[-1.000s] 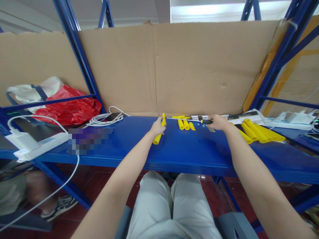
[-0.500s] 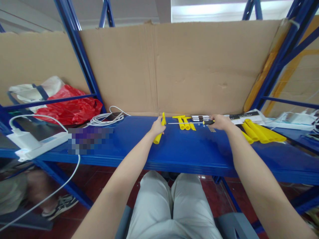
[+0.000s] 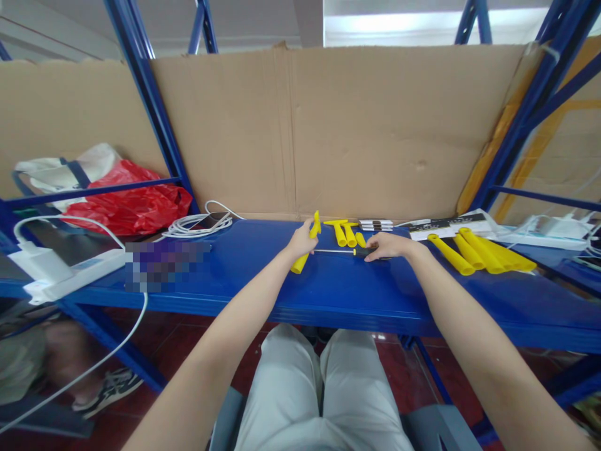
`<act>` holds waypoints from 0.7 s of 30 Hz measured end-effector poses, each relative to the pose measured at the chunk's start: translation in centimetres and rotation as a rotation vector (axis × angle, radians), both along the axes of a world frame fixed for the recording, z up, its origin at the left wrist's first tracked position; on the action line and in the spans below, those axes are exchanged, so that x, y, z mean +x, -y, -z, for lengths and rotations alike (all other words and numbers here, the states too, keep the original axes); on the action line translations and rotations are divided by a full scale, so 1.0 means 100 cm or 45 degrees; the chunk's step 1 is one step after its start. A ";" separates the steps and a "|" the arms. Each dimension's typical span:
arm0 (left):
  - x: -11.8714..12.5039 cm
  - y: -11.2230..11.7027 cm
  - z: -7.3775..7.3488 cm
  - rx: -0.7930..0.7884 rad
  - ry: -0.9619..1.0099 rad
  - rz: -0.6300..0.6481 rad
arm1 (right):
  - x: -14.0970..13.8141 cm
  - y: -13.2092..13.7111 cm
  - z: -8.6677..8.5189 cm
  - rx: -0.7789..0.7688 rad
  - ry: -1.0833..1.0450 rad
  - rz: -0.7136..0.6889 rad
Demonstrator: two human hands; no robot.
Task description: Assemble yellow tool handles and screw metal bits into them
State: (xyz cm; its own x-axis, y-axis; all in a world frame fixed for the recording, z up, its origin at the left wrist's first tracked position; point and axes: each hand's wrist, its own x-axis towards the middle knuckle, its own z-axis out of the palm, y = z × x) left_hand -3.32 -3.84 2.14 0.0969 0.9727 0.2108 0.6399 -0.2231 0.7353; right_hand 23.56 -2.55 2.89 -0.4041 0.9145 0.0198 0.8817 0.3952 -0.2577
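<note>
In the head view my left hand (image 3: 302,242) is closed around a yellow T-shaped plastic handle (image 3: 299,264), held tilted over the blue shelf, its tube end toward me. My right hand (image 3: 385,245) grips the black-and-yellow grip of a screwdriver (image 3: 335,252). Its long thin shaft lies level and points left, the tip reaching my left hand and the yellow handle; whether it touches, I cannot tell. Behind the shaft lie several more yellow T-shaped pieces (image 3: 340,234), and a small yellow piece (image 3: 360,239) sits just left of my right fingers.
Yellow tubes (image 3: 451,255) lie at right beside printed packaging (image 3: 462,223). Small black-and-white packs (image 3: 375,224) rest against the cardboard wall (image 3: 366,131). At left are a coiled white cable (image 3: 197,226), a power strip (image 3: 82,270) and a red bag (image 3: 136,197). The blue shelf edge (image 3: 347,317) runs across my front.
My right hand has brought the screwdriver left and nearer to me, its tip now at the yellow handle. My left hand has shifted slightly right with the handle.
</note>
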 end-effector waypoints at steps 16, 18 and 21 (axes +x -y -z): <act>0.068 -0.002 -0.007 0.067 -0.069 0.464 | -0.016 -0.011 0.008 0.492 -0.754 0.012; 0.076 -0.003 -0.007 0.058 -0.043 0.473 | -0.012 -0.012 0.007 0.514 -0.790 0.036; 0.087 -0.004 -0.009 0.047 -0.024 0.489 | -0.005 -0.015 0.007 0.532 -0.822 0.086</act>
